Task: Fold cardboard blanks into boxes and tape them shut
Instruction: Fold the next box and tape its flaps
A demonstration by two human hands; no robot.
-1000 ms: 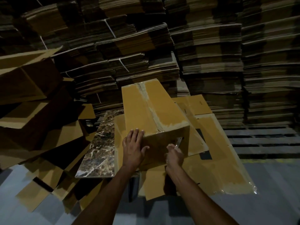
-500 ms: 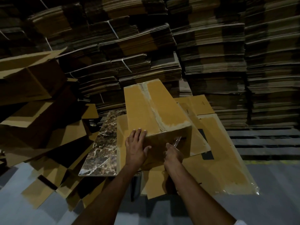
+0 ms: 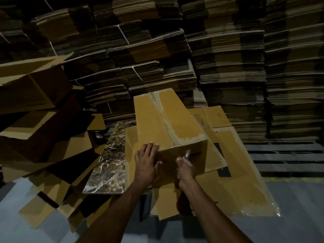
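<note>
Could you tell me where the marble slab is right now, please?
In the head view, the marble slab lies left of centre, just left of the box and the left hand.

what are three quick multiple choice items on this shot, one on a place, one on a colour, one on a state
1. Where does the marbled slab lie relative to the taped box?
A) to its left
B) on top of it
C) to its right

2. What colour is the box's top face?
A) white
B) tan brown
C) blue

3. What is the right hand doing?
A) hanging empty
B) pinching clear tape at the box's near face
C) lying flat on the floor

Answers:
1 A: the slab shows left of the box, beyond the left hand.
2 B: the lit top panels are tan.
3 B: its fingers close on a shiny strip that rises against the near face.
</note>
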